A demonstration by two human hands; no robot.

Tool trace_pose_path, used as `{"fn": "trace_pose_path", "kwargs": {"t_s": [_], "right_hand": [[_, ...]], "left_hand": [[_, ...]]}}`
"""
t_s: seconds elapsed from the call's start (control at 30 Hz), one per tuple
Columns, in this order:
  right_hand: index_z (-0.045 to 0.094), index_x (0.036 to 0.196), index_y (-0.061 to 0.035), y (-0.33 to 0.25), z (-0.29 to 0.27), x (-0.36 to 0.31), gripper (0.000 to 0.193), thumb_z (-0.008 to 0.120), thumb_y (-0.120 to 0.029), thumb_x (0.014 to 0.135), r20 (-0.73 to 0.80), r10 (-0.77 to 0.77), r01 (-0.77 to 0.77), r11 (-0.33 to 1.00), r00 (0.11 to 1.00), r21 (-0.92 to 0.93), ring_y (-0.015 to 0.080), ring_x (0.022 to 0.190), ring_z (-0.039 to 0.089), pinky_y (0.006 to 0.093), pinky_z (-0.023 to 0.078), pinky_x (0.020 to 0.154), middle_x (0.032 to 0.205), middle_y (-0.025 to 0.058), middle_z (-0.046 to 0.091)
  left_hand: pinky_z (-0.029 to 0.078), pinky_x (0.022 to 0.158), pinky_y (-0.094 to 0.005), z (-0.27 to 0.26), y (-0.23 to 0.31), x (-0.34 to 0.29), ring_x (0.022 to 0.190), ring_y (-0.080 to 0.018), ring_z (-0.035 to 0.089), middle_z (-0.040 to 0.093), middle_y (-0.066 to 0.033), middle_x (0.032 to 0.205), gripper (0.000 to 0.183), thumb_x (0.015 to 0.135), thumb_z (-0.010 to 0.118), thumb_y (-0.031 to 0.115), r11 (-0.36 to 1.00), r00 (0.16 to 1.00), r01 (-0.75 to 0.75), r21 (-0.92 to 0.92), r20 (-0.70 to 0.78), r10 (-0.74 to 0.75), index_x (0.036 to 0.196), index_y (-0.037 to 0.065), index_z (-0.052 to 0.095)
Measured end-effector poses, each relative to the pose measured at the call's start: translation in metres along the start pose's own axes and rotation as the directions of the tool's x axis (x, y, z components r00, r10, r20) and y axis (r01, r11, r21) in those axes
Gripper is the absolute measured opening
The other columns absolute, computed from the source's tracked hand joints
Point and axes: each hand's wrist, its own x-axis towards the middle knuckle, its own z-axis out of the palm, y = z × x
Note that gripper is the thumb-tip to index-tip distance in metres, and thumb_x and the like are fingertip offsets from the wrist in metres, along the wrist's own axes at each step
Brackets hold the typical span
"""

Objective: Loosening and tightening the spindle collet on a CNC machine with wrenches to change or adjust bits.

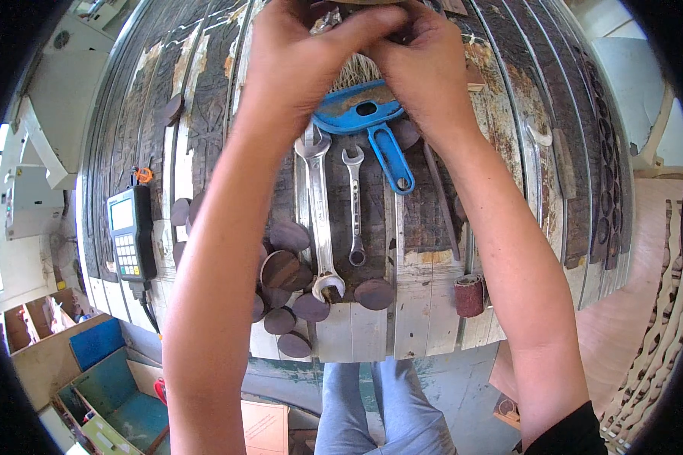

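Both my hands are raised close together at the far top edge, thumbs nearly meeting. My left hand (300,64) and my right hand (425,72) have curled fingers, mostly hidden. A tan rounded edge shows between them, but what they hold is cut off by the picture's border. Just below them lies a blue hand brush (360,106) with pale bristles. Nearer me are a large double open-ended wrench (321,212) and a smaller combination wrench (356,201). Several dark wooden discs (287,271) lie to their left, with one more disc (374,294) to the right.
A handheld control pendant (131,231) hangs at the slatted table's left. A roll of reddish sandpaper (469,296) stands near the front edge. Another wrench (537,167) lies to the right, beside strips with round cutouts (609,182). An open drawer (133,394) is below left.
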Motion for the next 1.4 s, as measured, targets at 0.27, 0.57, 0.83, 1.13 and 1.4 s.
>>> {"fn": "trace_pose_path", "kwargs": {"t_s": [0.27, 0.57, 0.83, 1.13, 1.4], "right_hand": [[0.064, 0.095, 0.0037, -0.002, 0.002, -0.001, 0.017, 0.067, 0.001, 0.078, 0.024, 0.053, -0.054, 0.997, 0.998, 0.062, 0.0125, 0.081, 0.064, 0.0259, 0.049, 0.074, 0.087, 0.0101, 0.069], [0.064, 0.098, 0.004, 0.005, -0.008, 0.008, 0.021, 0.068, 0.002, 0.078, 0.089, 0.048, -0.052, 0.998, 0.995, 0.041, 0.0138, 0.083, 0.064, 0.0271, 0.05, 0.075, 0.091, 0.0108, 0.069], [0.066, 0.101, 0.0004, 0.019, -0.012, -0.004, 0.022, 0.068, -0.008, 0.081, 0.017, -0.024, 0.027, 0.984, 1.0, -0.174, 0.0153, 0.089, 0.064, 0.0271, 0.049, 0.083, 0.094, 0.0106, 0.069], [0.069, 0.098, -0.0014, 0.004, -0.03, 0.017, 0.03, 0.079, -0.017, 0.075, 0.324, 0.085, -0.057, 0.994, 0.942, -0.094, 0.0141, 0.089, 0.063, 0.0294, 0.046, 0.084, 0.094, 0.0073, 0.07], [0.066, 0.102, 0.0024, -0.002, -0.031, 0.018, 0.032, 0.076, -0.012, 0.075, 0.338, 0.142, -0.13, 0.99, 0.93, -0.058, 0.0171, 0.094, 0.065, 0.0299, 0.049, 0.086, 0.098, 0.0113, 0.069]], "left_hand": [[0.05, 0.077, -0.0296, -0.004, 0.005, 0.003, 0.083, -0.0172, 0.064, 0.068, -0.0134, 0.091, 0.029, 0.076, 0.073, 0.005, 0.996, 1.0, -0.004, 0.087, -0.017, 0.006, 0.099, -0.01, 0.062], [0.051, 0.07, -0.0272, -0.007, -0.009, 0.016, 0.076, -0.0154, 0.065, 0.069, -0.0128, 0.088, 0.021, 0.075, 0.073, 0.001, 0.998, 0.995, -0.051, 0.047, -0.078, 0.054, 0.093, -0.008, 0.066], [0.052, 0.072, -0.0277, 0.016, -0.011, 0.005, 0.08, -0.0162, 0.066, 0.069, -0.013, 0.093, 0.027, 0.073, 0.076, 0.004, 0.974, 0.977, -0.033, 0.226, -0.196, 0.079, 0.096, -0.007, 0.065], [0.051, 0.081, -0.0315, -0.018, -0.011, 0.028, 0.089, -0.0164, 0.064, 0.068, -0.0068, 0.099, 0.036, 0.068, 0.076, 0.0, 0.999, 0.998, -0.006, 0.034, 0.064, 0.004, 0.102, 0.002, 0.067], [0.049, 0.081, -0.0301, -0.017, 0.0, 0.022, 0.089, -0.0164, 0.064, 0.068, -0.0069, 0.098, 0.039, 0.069, 0.08, 0.009, 0.937, 0.995, -0.041, 0.347, 0.101, 0.007, 0.105, 0.0, 0.066]]}}
